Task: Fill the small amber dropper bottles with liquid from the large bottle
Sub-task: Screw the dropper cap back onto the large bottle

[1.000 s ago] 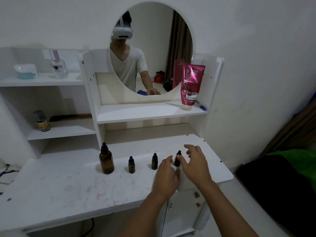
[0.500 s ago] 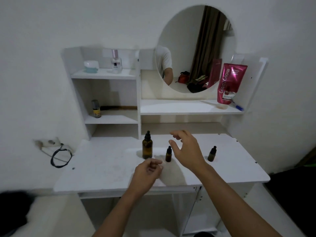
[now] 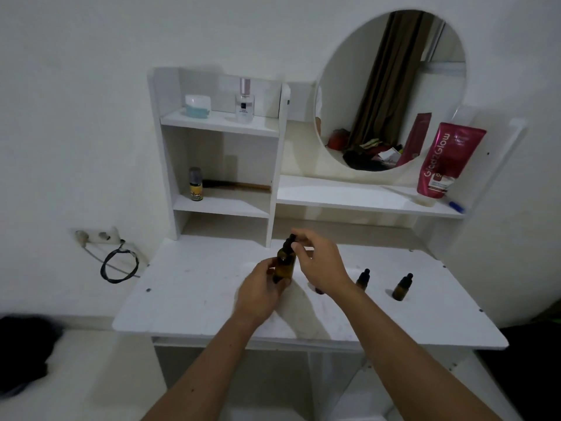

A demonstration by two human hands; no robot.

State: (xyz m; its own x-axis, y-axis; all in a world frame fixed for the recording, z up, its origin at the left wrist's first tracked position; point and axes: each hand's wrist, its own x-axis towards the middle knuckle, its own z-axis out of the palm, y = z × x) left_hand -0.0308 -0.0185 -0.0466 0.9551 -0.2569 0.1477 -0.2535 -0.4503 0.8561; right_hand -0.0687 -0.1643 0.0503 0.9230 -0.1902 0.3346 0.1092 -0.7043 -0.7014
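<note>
The large amber bottle [image 3: 285, 262] with a black dropper cap stands on the white vanity table [image 3: 197, 299]. My left hand [image 3: 261, 291] wraps around its body from the near side. My right hand [image 3: 320, 262] has its fingertips at the black cap on top. Two small amber dropper bottles stand to the right: one [image 3: 362, 279] just past my right wrist, another [image 3: 401, 287] farther right. A third small bottle [image 3: 318, 290] is mostly hidden under my right hand.
White shelves rise behind the table with a pot [image 3: 197, 106], a perfume bottle [image 3: 244, 101], a small can [image 3: 195, 184] and a comb. A round mirror [image 3: 390, 89] and a pink tube [image 3: 446, 161] stand at the right. A socket and cable [image 3: 118, 262] hang on the left wall.
The view has swung leftward and my hands have left the small bottles. My left hand has taken hold of the large bottle and my right hand has come to its cap.
</note>
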